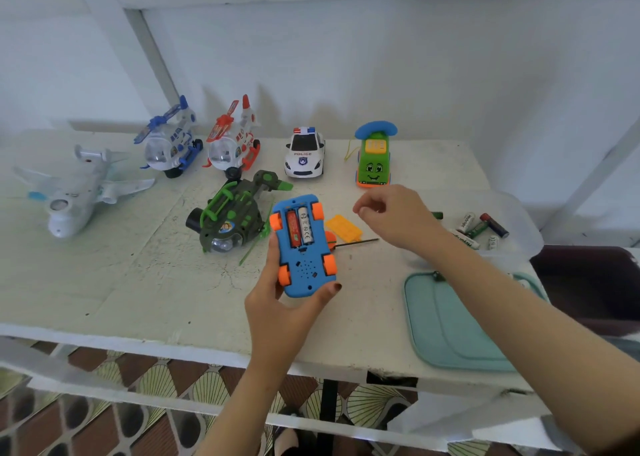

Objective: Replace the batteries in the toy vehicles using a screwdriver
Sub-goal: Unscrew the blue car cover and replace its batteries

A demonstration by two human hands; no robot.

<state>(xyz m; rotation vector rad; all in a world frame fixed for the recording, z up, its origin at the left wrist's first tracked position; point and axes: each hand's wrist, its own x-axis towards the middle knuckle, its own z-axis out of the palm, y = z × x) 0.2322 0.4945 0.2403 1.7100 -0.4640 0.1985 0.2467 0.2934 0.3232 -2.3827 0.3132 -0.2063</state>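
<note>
The grip of the left hand [270, 305] was closed round the near end of the blue toy car [306, 265], which was held belly up over the bench [138, 282]. The long axis of the car ran away from the person. In the open compartment in its far half, two batteries [300, 229] lay along the same axis.

The right hand [391, 218] hovered to the right of the car with curled fingers. Whether something small was pinched in it could not be told.

Between this hand and the car, the yellow cover [343, 229] and the screwdriver [356, 242] lay on the bench, and the shaft pointed away from the car. Loose batteries [478, 225] lay well to the right of the car.

The right hand was judged to be the nearer one to the cover, so the closing of the compartment would probably be done by it.
</note>
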